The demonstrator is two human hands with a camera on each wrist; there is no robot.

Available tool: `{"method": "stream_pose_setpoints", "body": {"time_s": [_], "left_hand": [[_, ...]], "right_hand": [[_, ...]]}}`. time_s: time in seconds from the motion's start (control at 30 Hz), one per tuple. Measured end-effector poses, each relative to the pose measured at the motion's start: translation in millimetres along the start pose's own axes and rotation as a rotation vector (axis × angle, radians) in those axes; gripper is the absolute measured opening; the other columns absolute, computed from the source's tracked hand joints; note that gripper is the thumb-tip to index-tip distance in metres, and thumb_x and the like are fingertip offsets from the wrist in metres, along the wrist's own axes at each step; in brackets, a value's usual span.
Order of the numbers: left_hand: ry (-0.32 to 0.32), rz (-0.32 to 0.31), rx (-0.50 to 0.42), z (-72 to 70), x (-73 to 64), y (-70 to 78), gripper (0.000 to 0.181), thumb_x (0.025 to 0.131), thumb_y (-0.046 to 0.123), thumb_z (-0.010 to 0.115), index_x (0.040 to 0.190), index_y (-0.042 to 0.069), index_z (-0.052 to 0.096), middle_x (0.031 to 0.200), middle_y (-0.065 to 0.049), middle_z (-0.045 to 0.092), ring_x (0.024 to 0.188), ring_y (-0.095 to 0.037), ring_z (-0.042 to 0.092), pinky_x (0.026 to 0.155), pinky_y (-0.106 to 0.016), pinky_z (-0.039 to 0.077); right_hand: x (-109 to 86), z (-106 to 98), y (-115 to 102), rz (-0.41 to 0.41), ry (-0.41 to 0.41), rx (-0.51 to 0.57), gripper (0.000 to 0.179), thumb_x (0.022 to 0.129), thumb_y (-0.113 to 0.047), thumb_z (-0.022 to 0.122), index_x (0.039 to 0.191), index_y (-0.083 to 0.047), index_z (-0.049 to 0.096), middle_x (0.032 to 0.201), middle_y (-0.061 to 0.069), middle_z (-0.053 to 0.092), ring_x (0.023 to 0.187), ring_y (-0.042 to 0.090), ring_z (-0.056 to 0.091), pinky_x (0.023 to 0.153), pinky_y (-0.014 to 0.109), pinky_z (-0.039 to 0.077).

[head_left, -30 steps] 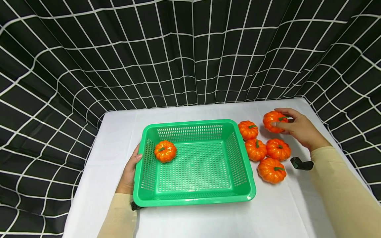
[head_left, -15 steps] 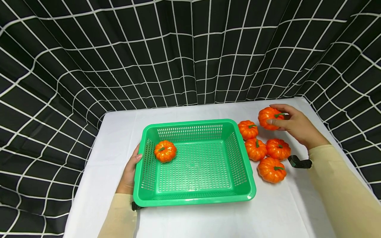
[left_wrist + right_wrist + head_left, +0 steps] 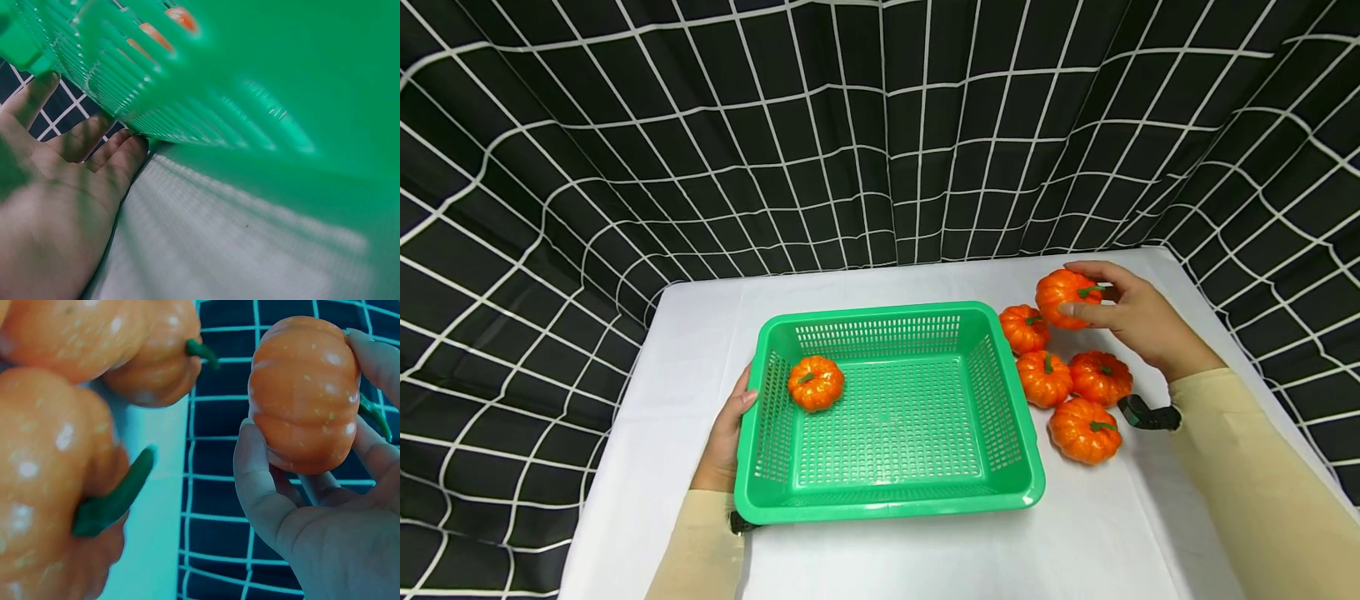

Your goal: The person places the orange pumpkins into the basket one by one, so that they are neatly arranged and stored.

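Observation:
My right hand (image 3: 1123, 312) grips a small orange pumpkin (image 3: 1063, 298) with a green stem, thumb on the near side and fingers round the far side. In the right wrist view that pumpkin (image 3: 305, 394) shows between thumb and fingertips, raised above the others. At the left end of a green plastic basket (image 3: 887, 505), my left hand (image 3: 727, 437) holds the rim, thumb over its edge. The left wrist view shows the left hand's fingers (image 3: 119, 153) against the slotted outer wall. One pumpkin (image 3: 816, 383) lies inside the basket, towards its left end.
Several more pumpkins lie right of the basket: one by its back corner (image 3: 1024, 328), one against its right side (image 3: 1043, 378), one farther right (image 3: 1101, 377) and one nearest me (image 3: 1085, 430). A white cloth (image 3: 700, 333) covers the table. Black gridded curtains (image 3: 880, 150) hang around it.
My right hand has lifted the pumpkin slightly and carried it left, towards the basket's back right corner. The left hand and basket stay practically where they were.

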State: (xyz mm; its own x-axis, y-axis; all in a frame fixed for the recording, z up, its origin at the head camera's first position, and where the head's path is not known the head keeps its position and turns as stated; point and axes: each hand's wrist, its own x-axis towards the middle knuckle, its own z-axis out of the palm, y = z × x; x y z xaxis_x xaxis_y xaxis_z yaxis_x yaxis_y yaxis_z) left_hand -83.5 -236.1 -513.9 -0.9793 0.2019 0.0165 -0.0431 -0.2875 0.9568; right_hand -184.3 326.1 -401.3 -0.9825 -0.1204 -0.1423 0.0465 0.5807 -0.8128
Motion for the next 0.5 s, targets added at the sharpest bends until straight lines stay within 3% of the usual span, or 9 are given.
{"method": "stream_pose_setpoints", "body": {"time_s": [0.2,0.5], "left_hand": [[0.015,-0.015,0.000,3.0,-0.8,1.6,0.076,0.102,0.021,0.031,0.177,0.025,0.020,0.175,-0.010,0.029,0.141,-0.028,0.051,0.109,-0.040,0.051],[0.026,-0.032,-0.026,3.9,-1.4,1.1,0.075,0.102,0.021,0.032,0.176,0.027,0.022,0.175,-0.008,0.031,0.141,-0.027,0.051,0.111,-0.040,0.050]], "right_hand": [[-3.9,5,-16,-0.023,-0.017,0.035,0.072,0.101,-0.042,0.079,0.165,-0.026,0.049,0.157,0.005,0.047,0.141,0.038,0.037,0.103,0.066,0.042],[-4.3,21,-33,-0.103,-0.051,0.024,0.066,0.102,-0.033,0.079,0.162,-0.023,0.053,0.155,0.004,0.052,0.143,0.037,0.040,0.107,0.066,0.042]]}}
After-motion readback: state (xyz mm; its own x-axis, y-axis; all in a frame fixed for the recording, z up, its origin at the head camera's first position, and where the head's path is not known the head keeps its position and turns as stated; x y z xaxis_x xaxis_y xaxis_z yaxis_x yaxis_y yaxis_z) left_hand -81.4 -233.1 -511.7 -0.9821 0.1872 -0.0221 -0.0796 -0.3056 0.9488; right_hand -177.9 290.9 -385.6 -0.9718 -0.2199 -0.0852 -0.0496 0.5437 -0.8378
